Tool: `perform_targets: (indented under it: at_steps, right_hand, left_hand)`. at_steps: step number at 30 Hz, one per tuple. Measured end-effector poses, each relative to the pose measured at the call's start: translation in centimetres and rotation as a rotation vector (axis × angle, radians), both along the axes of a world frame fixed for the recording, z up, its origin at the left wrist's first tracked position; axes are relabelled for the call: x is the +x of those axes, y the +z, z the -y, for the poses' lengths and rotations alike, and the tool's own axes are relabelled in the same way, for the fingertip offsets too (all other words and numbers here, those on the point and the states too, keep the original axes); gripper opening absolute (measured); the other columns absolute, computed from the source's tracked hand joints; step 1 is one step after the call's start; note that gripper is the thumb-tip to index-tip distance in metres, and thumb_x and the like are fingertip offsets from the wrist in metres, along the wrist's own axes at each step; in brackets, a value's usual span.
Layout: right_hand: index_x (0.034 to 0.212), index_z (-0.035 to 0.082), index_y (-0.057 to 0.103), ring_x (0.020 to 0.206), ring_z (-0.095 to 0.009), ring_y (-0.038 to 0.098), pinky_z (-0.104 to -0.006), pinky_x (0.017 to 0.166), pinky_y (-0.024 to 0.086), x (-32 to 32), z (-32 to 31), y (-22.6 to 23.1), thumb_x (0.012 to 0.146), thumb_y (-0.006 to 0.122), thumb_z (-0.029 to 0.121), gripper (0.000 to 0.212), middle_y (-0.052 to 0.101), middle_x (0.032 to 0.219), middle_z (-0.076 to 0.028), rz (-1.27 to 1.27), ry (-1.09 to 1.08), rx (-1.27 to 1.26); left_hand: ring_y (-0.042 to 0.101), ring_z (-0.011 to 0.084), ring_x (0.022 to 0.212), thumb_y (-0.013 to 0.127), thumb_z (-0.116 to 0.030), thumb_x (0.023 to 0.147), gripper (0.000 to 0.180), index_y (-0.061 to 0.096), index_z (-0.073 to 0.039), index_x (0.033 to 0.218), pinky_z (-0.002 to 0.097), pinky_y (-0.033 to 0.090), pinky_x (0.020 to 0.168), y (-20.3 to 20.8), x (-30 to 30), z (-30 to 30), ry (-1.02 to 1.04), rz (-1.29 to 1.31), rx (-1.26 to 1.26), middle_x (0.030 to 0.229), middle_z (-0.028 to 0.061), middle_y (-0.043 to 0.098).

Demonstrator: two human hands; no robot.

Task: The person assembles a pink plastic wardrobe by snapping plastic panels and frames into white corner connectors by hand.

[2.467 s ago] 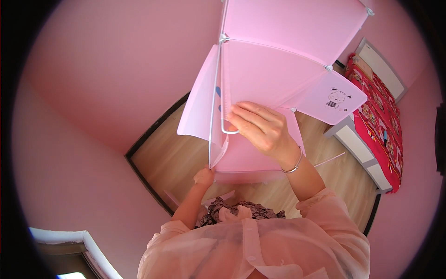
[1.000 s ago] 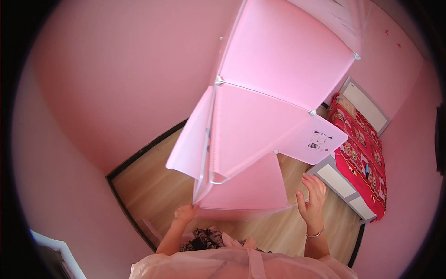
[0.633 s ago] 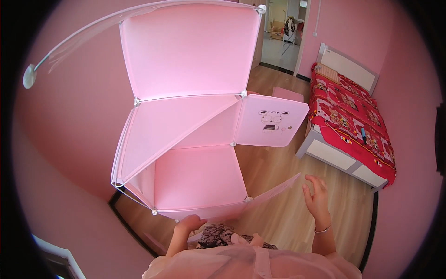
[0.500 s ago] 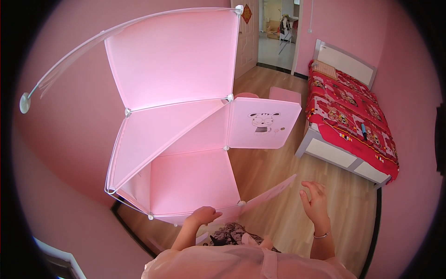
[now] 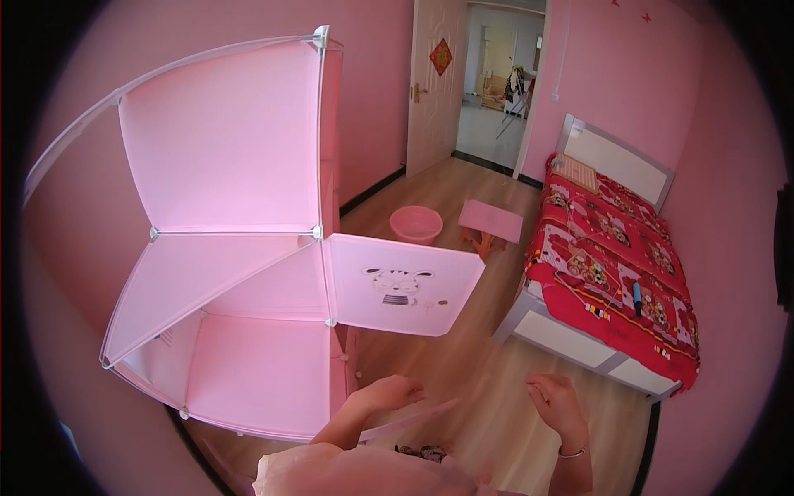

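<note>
A tall pink panel cabinet [image 5: 219, 165] with white connectors stands at my left. Its upper door [image 5: 405, 285], printed with a bunny drawing, swings outward to the right. Below it, a lower door [image 5: 413, 418] also sticks out, seen nearly edge-on. My left hand [image 5: 397, 392] is in the air just above that lower door, fingers stretched to the right and holding nothing visible. Farther right, over the wooden floor, my right hand [image 5: 556, 403] is raised with its fingers loosely bent and apart from the thumb, nothing in it. A bracelet circles that wrist.
A bed [image 5: 612, 256] with a red patterned cover runs along the right wall. A pink basin [image 5: 416, 224] and a small pink stool [image 5: 490, 220] stand on the floor beyond the upper door. Dark patterned cloth [image 5: 426, 453] shows low by my body. A white door [image 5: 437, 91] stands ajar.
My view has tilted up and turned right, so the cabinet appears lower and farther left. The basin and stool now show fully. My left hand has shifted away from the cabinet's lower front edge.
</note>
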State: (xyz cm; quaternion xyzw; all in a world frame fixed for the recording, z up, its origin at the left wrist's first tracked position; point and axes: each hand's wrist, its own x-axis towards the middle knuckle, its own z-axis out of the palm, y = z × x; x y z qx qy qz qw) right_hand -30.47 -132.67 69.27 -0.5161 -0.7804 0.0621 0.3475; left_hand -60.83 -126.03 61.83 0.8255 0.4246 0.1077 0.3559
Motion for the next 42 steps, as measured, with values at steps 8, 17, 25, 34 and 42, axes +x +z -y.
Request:
perform_targets:
  at_steps: [8, 17, 25, 34, 42]
  right_hand:
    - [0.084, 0.003, 0.059, 0.066, -0.025, 0.057, -0.0309, 0.059, 0.045, 10.7, -9.2, -0.1, 0.078, 0.054, 0.014, 0.013, 0.06, 0.075, -0.012, -0.098, -0.006, -0.409]
    - [0.086, 0.003, 0.059, 0.061, -0.024, 0.058, -0.0283, 0.056, 0.044, 21.5, -24.1, -2.4, 0.078, 0.055, 0.018, 0.017, 0.06, 0.072, -0.014, -0.018, 0.121, -0.514]
    - [0.083, 0.003, 0.058, 0.061, -0.031, 0.057, -0.0346, 0.052, 0.043, 20.6, -39.7, 1.5, 0.079, 0.052, 0.017, 0.015, 0.057, 0.067, -0.016, 0.091, 0.435, -0.41]
    - [0.086, 0.002, 0.058, 0.059, -0.024, 0.056, -0.0314, 0.055, 0.043, 11.4, -53.8, 2.5, 0.08, 0.054, 0.018, 0.017, 0.058, 0.068, -0.013, 0.059, 0.848, -0.422]
    - [0.083, 0.005, 0.059, 0.066, -0.028, 0.058, -0.0348, 0.058, 0.045, 3.6, -66.9, 1.3, 0.08, 0.052, 0.019, 0.016, 0.059, 0.071, -0.014, 0.21, 0.929, -0.457]
  left_hand:
    - [0.057, 0.0307, 0.07, 0.051, -0.026, 0.083, 0.026, 0.058, -0.002, 0.092, 0.0367, 0.044, 0.062, 5.6, 8.6, -7.1, 0.168, 0.186, 0.181, 0.076, 0.0152, 0.059]
    - [0.06, 0.0195, 0.057, 0.055, -0.011, 0.081, 0.012, 0.058, 0.0, 0.084, 0.0282, 0.046, 0.051, 9.5, 14.1, -12.1, 0.644, 0.476, 0.4, 0.065, 0.0105, 0.059]
    - [0.057, 0.0236, 0.052, 0.056, -0.016, 0.081, 0.014, 0.058, -0.003, 0.084, 0.0305, 0.044, 0.046, 11.7, 21.8, -18.0, 0.823, 0.244, 0.548, 0.059, 0.0112, 0.056]
    - [0.055, 0.0261, 0.052, 0.059, -0.012, 0.076, 0.011, 0.057, -0.003, 0.08, 0.0327, 0.043, 0.045, 12.9, 20.8, -23.4, 0.982, -0.11, 0.664, 0.059, 0.0103, 0.055]
    - [0.056, 0.0255, 0.056, 0.06, -0.009, 0.073, 0.009, 0.058, -0.003, 0.08, 0.032, 0.044, 0.049, 16.0, 16.8, -26.5, 1.254, -0.266, 0.562, 0.064, 0.0092, 0.058]
